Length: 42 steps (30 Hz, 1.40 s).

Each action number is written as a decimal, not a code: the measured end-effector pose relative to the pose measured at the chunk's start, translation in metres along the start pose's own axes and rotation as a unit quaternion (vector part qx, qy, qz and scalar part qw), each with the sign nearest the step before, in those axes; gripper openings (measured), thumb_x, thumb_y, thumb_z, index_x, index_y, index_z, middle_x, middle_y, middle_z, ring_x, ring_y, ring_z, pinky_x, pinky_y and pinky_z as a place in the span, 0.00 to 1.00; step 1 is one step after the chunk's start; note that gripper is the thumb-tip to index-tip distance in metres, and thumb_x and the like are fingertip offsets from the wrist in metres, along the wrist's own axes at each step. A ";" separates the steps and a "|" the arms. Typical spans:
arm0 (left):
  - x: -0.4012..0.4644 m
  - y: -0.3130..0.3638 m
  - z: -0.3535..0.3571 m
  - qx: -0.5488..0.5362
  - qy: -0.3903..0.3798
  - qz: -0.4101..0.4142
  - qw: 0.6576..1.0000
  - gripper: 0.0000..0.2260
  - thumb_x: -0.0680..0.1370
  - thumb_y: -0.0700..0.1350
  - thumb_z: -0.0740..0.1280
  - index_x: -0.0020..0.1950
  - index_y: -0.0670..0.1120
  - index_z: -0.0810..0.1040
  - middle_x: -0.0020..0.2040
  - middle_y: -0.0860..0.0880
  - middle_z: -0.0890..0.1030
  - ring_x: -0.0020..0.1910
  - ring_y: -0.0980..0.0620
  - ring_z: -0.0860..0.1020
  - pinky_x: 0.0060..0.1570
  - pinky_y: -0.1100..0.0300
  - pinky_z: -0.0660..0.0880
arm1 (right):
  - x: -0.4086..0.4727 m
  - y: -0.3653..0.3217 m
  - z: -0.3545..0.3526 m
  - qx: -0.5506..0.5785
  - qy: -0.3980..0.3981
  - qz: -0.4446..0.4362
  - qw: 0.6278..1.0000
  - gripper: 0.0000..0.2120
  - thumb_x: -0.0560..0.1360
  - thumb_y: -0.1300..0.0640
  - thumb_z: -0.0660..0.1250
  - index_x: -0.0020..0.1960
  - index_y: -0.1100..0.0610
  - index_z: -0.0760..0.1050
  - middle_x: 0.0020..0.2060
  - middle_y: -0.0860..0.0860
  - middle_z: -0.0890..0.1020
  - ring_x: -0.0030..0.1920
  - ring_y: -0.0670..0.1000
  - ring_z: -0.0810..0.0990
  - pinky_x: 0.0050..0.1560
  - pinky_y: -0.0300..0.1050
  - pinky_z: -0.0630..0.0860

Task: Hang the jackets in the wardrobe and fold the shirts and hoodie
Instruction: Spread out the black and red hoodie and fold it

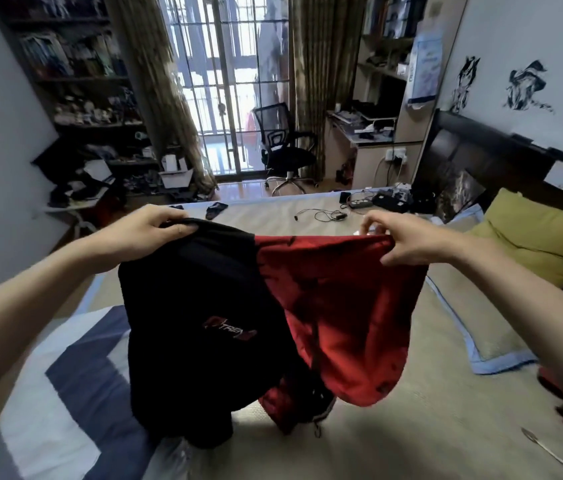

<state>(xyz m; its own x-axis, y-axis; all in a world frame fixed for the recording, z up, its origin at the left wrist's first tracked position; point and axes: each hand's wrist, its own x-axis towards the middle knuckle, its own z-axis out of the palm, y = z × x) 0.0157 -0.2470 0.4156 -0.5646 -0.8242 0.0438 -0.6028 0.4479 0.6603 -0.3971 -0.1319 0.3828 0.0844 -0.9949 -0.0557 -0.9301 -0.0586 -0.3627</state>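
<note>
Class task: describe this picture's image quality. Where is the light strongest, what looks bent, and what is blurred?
Head view: the barred window is blown out and backlights the room; wide-angle distortion bows the walls and forearms; the bookshelves smear, while the black-and-red garment stays fairly sharp.

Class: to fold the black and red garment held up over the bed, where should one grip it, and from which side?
Grip the top edge of the garment at its two outer corners, from above, as the left hand and right hand do; it then hangs flat and spread above the bed.
</note>
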 end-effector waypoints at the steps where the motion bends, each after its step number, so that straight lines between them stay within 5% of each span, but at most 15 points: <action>1: -0.002 -0.001 -0.002 -0.024 0.007 -0.010 1.000 0.08 0.77 0.53 0.68 0.47 0.54 0.86 0.42 0.59 0.85 0.40 0.63 0.80 0.40 0.69 0.75 | 0.004 0.014 -0.001 -0.052 0.005 0.009 0.999 0.16 0.69 0.66 0.74 0.53 0.54 0.77 0.45 0.52 0.80 0.44 0.51 0.77 0.40 0.45 0.69; 3: -0.006 -0.002 -0.006 -0.049 0.021 -0.019 0.998 0.09 0.78 0.49 0.68 0.43 0.58 0.86 0.38 0.63 0.84 0.38 0.67 0.80 0.36 0.75 0.73 | 0.008 0.048 0.004 -0.069 0.012 0.039 0.997 0.11 0.70 0.68 0.71 0.41 0.52 0.78 0.41 0.51 0.82 0.43 0.52 0.79 0.40 0.43 0.70; 6: -0.013 -0.003 -0.008 -0.070 0.039 -0.029 0.996 0.09 0.79 0.46 0.68 0.43 0.55 0.86 0.38 0.62 0.85 0.37 0.68 0.80 0.36 0.76 0.73 | 0.005 0.094 0.035 0.048 0.006 0.098 0.994 0.18 0.75 0.68 0.68 0.32 0.49 0.74 0.31 0.47 0.78 0.36 0.50 0.75 0.41 0.46 0.69; 10: -0.024 0.006 -0.004 -0.062 0.038 -0.055 0.996 0.07 0.80 0.49 0.68 0.49 0.50 0.86 0.42 0.55 0.86 0.41 0.60 0.81 0.40 0.69 0.77 | 0.003 0.100 0.097 0.245 0.019 0.155 0.957 0.11 0.81 0.60 0.60 0.44 0.60 0.77 0.36 0.52 0.74 0.40 0.50 0.73 0.44 0.47 0.71; 14: -0.037 0.010 0.000 -0.061 0.038 -0.085 0.994 0.08 0.80 0.49 0.68 0.50 0.49 0.85 0.44 0.51 0.86 0.42 0.56 0.83 0.41 0.65 0.78 | 0.005 0.091 0.105 0.430 0.032 0.185 0.883 0.15 0.83 0.65 0.56 0.48 0.55 0.80 0.40 0.51 0.77 0.39 0.48 0.74 0.42 0.44 0.76; 18: -0.054 0.010 0.002 -0.055 0.038 -0.091 0.994 0.08 0.80 0.49 0.68 0.53 0.48 0.85 0.47 0.51 0.87 0.46 0.55 0.84 0.45 0.65 0.79 | 0.009 0.092 0.059 0.372 0.170 0.139 0.902 0.11 0.83 0.63 0.62 0.60 0.62 0.82 0.53 0.56 0.82 0.46 0.48 0.77 0.43 0.31 0.74; 20: -0.063 0.012 0.010 -0.045 0.032 -0.085 0.995 0.09 0.78 0.52 0.68 0.51 0.49 0.85 0.45 0.53 0.86 0.45 0.57 0.83 0.43 0.67 0.77 | 0.002 0.084 0.019 0.341 0.259 0.118 0.896 0.12 0.82 0.63 0.65 0.63 0.65 0.79 0.50 0.52 0.84 0.44 0.40 0.79 0.38 0.22 0.71; 22: -0.072 0.017 0.021 -0.029 0.017 -0.077 0.996 0.09 0.76 0.55 0.68 0.48 0.53 0.85 0.42 0.55 0.85 0.41 0.61 0.81 0.40 0.70 0.75 | -0.006 0.073 -0.031 0.316 0.325 0.090 0.887 0.09 0.81 0.61 0.67 0.59 0.61 0.80 0.34 0.38 0.84 0.32 0.31 0.77 0.35 0.23 0.69; 24: -0.080 0.024 0.035 -0.017 0.003 -0.058 0.998 0.09 0.75 0.57 0.67 0.47 0.55 0.85 0.41 0.56 0.85 0.40 0.63 0.80 0.41 0.70 0.75 | -0.016 0.059 -0.079 0.278 0.377 0.074 0.880 0.11 0.77 0.54 0.71 0.56 0.59 0.82 0.27 0.32 0.80 0.30 0.31 0.76 0.38 0.26 0.71; 27: -0.088 0.035 0.049 -0.015 0.016 -0.007 1.000 0.07 0.80 0.48 0.67 0.47 0.52 0.84 0.40 0.59 0.84 0.39 0.65 0.78 0.42 0.68 0.73 | -0.042 0.021 -0.130 0.237 0.453 0.063 0.857 0.17 0.69 0.41 0.70 0.49 0.52 0.84 0.35 0.40 0.83 0.30 0.30 0.75 0.39 0.29 0.71; 32: -0.111 0.040 0.062 0.017 0.049 0.061 0.997 0.13 0.81 0.52 0.66 0.53 0.42 0.82 0.49 0.42 0.84 0.48 0.44 0.80 0.56 0.44 0.74 | -0.093 -0.041 -0.162 0.150 0.551 0.047 0.819 0.23 0.70 0.39 0.67 0.51 0.57 0.84 0.41 0.49 0.80 0.40 0.37 0.77 0.36 0.29 0.66; 36: -0.140 0.053 0.078 0.008 0.037 0.109 0.993 0.15 0.79 0.55 0.63 0.48 0.44 0.80 0.42 0.44 0.80 0.42 0.53 0.76 0.47 0.49 0.72 | -0.147 -0.077 -0.166 0.129 0.589 0.079 0.794 0.19 0.68 0.35 0.65 0.45 0.49 0.81 0.38 0.46 0.79 0.40 0.39 0.76 0.39 0.37 0.69; 42: -0.185 0.099 0.105 -0.019 -0.011 0.176 0.984 0.21 0.74 0.70 0.60 0.49 0.55 0.77 0.41 0.50 0.79 0.38 0.56 0.76 0.40 0.54 0.71 | -0.219 -0.091 -0.169 0.121 0.619 0.108 0.769 0.26 0.65 0.33 0.66 0.47 0.54 0.84 0.38 0.46 0.81 0.40 0.40 0.78 0.39 0.39 0.70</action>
<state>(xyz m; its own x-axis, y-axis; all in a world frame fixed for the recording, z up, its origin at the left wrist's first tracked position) 0.0014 -0.0139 0.3943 -0.7472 -0.6125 0.2579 -0.3472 0.6906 0.6344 -0.3912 0.0777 0.5851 -0.6066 -0.3044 0.7344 -0.7683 -0.0130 -0.6400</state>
